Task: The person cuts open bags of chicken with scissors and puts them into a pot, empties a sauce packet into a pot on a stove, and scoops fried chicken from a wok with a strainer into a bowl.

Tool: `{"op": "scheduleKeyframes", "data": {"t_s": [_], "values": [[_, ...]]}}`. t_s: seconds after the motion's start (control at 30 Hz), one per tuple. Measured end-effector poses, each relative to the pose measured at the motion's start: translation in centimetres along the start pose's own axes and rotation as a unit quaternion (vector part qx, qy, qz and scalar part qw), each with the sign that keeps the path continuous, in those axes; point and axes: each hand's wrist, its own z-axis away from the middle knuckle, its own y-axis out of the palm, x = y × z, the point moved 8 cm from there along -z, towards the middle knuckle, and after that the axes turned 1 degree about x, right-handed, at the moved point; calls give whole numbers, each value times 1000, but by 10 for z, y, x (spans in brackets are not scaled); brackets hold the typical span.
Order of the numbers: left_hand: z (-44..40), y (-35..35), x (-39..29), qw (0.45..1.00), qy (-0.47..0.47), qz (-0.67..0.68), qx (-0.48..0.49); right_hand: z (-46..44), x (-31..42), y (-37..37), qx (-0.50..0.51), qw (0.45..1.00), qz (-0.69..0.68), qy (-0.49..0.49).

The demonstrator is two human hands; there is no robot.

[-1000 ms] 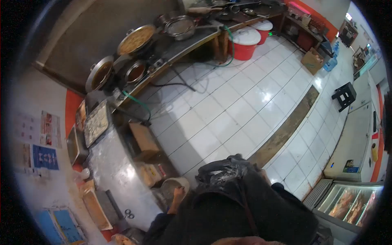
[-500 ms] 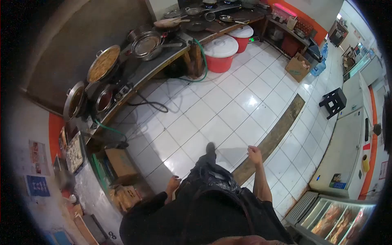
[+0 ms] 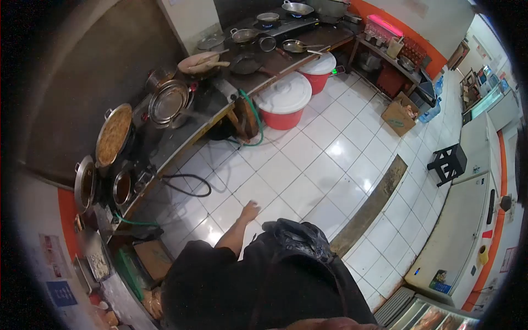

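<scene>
White floor [image 3: 308, 181] borders the counter [image 3: 165, 146]. My left hand [image 3: 251, 211] seems empty, loosely open; my right is unseen, its grip I can't tell. By the counter, the hose [image 3: 209, 190] should handle light, bendy, best gripped mid-loop.

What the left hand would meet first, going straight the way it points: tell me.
The way from the left hand looks free over the tiled floor; if it slants down, which I cannot tell, that surface would come first.

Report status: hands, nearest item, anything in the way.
Left hand out over the floor tiles, nothing visible in it. Right hand out of view. Nearest item: black hose, looping out beside the cooking counter, possible snag.
</scene>
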Motion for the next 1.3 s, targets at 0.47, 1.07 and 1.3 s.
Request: {"op": "scheduleKeyframes", "data": {"t_s": [0.47,1.07,1.3], "values": [[-235,12,-241,993,-38,4,108,-304,211,-165,-32,992,-106,-56],[-506,21,-348,989,-143,4,24,-580,598,-305,101,987,-128,10],[-688,-66,-561,995,-50,88,-19,-704,603,-349,95,972,-7,-216]]}}
